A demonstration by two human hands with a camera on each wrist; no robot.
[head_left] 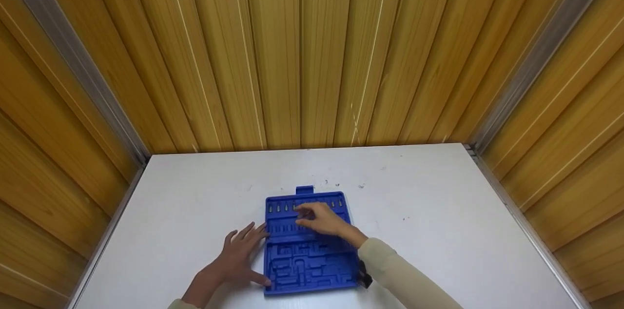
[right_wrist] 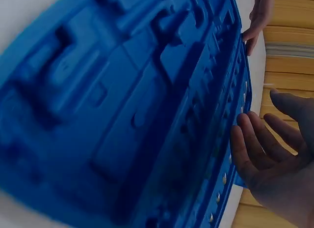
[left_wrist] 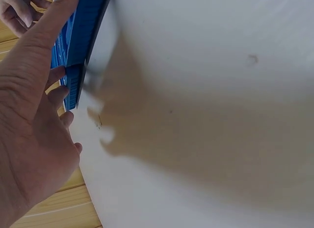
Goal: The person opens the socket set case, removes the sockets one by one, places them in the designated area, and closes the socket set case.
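A blue moulded tool case (head_left: 312, 270) lies unfolded on the white table. Small metal bits (head_left: 278, 208) stand in a row along its far section. My left hand (head_left: 239, 255) is spread along the case's left side, fingertips and thumb right at the edge. Over the far section reaches my right hand (head_left: 321, 219), its fingers at the row of bits and covering part of it. In the right wrist view the fingers (right_wrist: 255, 139) are slightly bent and the thumb stands apart, with nothing seen between them. Shaped recesses fill the near half.
A dark object (head_left: 364, 277) sits by the case's near right corner, partly behind the right sleeve. The case's latch tab (head_left: 304, 190) points toward the far side. Wood-patterned panels (head_left: 312, 55) rise behind the white table (head_left: 195, 192) and on both sides.
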